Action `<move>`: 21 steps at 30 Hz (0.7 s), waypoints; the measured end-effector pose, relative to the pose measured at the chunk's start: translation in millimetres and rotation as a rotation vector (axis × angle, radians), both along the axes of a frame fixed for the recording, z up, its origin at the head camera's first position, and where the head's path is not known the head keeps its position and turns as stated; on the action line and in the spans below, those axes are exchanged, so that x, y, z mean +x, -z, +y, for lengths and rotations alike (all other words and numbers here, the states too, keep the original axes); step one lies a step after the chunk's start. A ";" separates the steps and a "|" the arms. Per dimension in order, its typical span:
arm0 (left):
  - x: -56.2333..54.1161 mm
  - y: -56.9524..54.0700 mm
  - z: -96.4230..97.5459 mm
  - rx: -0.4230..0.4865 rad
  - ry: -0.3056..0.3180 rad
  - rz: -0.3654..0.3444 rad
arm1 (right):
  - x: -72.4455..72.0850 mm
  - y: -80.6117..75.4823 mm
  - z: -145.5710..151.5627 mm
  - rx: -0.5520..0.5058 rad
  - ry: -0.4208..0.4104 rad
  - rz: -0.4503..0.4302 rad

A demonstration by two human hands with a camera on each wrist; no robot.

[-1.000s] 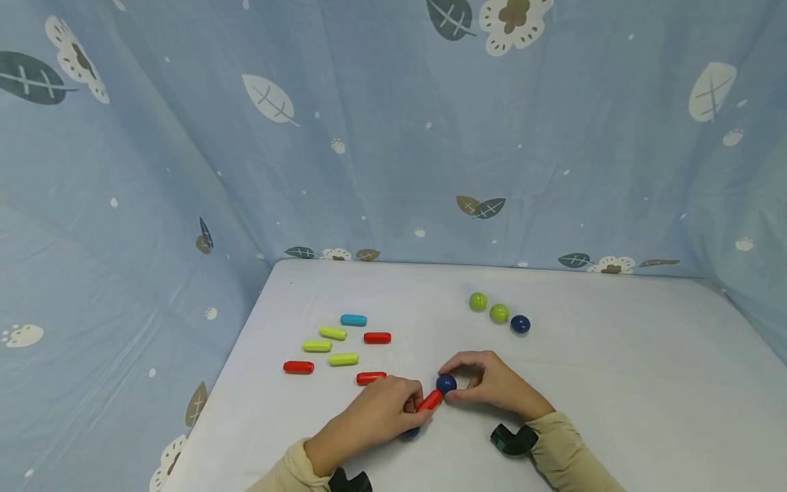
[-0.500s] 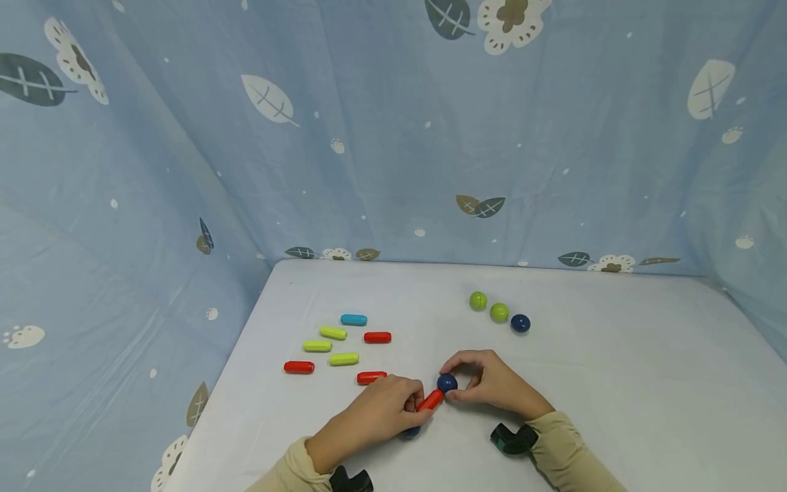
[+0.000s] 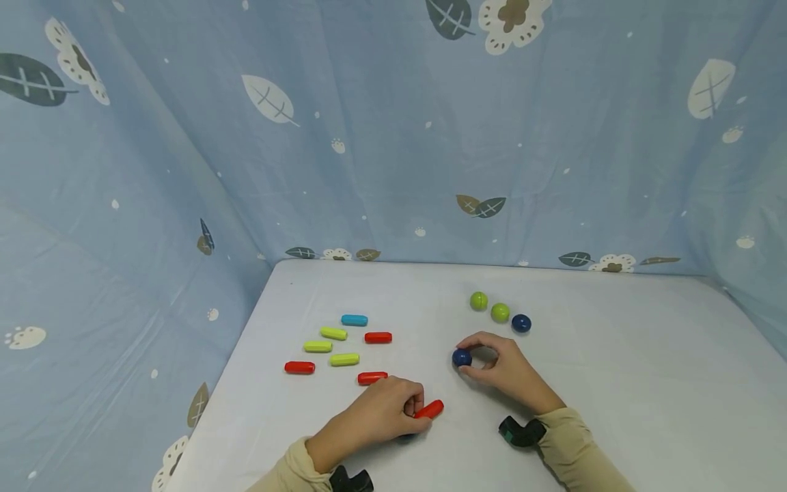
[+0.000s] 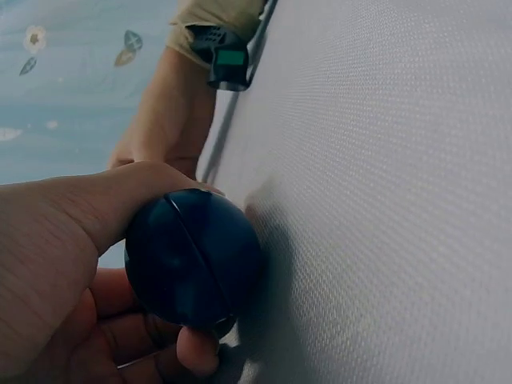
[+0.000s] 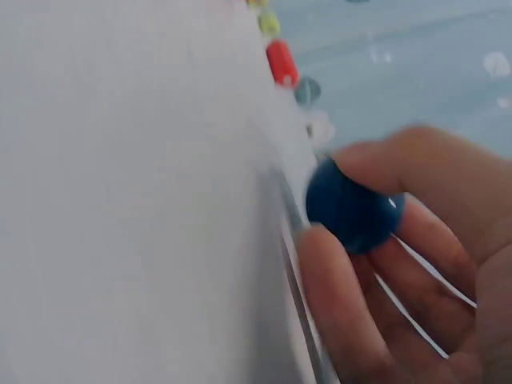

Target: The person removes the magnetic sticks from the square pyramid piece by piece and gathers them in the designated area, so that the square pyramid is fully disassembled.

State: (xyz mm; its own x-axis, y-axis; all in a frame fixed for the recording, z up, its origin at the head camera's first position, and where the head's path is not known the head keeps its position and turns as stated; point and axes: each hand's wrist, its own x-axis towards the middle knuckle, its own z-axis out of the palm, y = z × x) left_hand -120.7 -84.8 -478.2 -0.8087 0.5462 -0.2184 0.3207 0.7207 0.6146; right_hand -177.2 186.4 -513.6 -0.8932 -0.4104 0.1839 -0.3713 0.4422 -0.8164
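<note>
My left hand (image 3: 384, 408) grips a short red rod (image 3: 432, 408) close to the white table, its free end pointing up and right. A dark blue ball (image 4: 194, 258) with a seam sits at the rod's near end, between thumb and fingers in the left wrist view. From the head view that ball is almost wholly covered by the hand. Up and to the right, my right hand (image 3: 507, 365) pinches another dark blue ball (image 3: 462, 357) between thumb and fingertips, apart from the rod. In the right wrist view this ball (image 5: 352, 206) looks slightly blurred.
Left of the hands lie several loose rods: red (image 3: 299, 367), yellow-green (image 3: 317, 346) and blue (image 3: 354, 320). One red rod (image 3: 371, 378) lies right beside the left hand. Farther back are two green balls (image 3: 500, 312) and a dark blue ball (image 3: 521, 323). Patterned blue cloth (image 3: 393, 137) surrounds the table.
The right hand has moved up and to the right with its blue ball, which has parted from the red rod's end. The left hand stays nearly in place, and the rod has tilted slightly flatter.
</note>
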 end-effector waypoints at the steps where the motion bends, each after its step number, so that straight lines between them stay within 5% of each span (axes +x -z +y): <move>1: -0.2 0.3 -0.1 0.004 0.000 -0.002 | -0.9 -1.8 2.4 0.025 0.041 0.032; 8: -0.3 2.5 -0.7 0.019 -0.004 0.004 | -7.0 -11.8 21.3 0.206 0.227 0.219; 21: 0.6 0.7 -0.9 0.026 0.005 0.006 | -10.7 -11.9 30.1 0.266 0.285 0.244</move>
